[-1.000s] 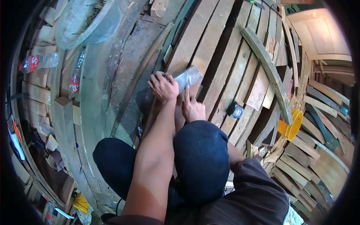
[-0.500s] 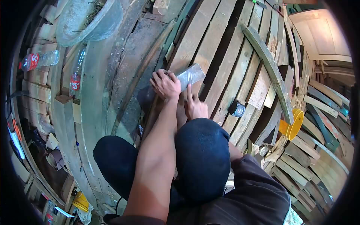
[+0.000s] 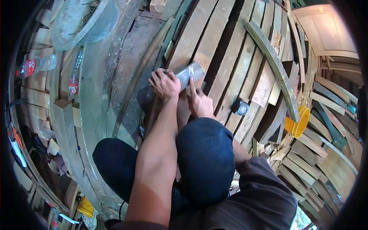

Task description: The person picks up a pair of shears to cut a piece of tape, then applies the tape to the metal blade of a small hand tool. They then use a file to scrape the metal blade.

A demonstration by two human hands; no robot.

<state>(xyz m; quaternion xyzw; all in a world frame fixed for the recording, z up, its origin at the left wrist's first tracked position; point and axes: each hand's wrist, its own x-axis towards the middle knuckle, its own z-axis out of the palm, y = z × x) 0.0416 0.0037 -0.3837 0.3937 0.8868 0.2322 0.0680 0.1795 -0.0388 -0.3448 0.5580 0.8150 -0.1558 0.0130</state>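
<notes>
A grey, flat-faced metal-looking block [image 3: 184,78] lies tilted on the wooden planks [image 3: 214,42]. My left hand [image 3: 165,83] is wrapped round its left end, fingers bent over the edge. From below, my right hand [image 3: 200,102] reaches up with the index finger stretched onto the block's face near its right part. The other right fingers are curled, and whether they grip the block's lower edge is hidden. My knee [image 3: 205,153] is just below the right hand.
A round black object [image 3: 240,107] sits on the planks to the right. Beyond it are a long curved beam [image 3: 274,65] and a yellow bucket [image 3: 301,122]. At left are plastic bottles [image 3: 38,66] and a dusty basin [image 3: 88,25]. Wood scraps [image 3: 306,168] lie at lower right.
The view has shifted slightly, so most things sit a little further left. My right index finger has moved up along the block's face. My left hand keeps its place on the block.
</notes>
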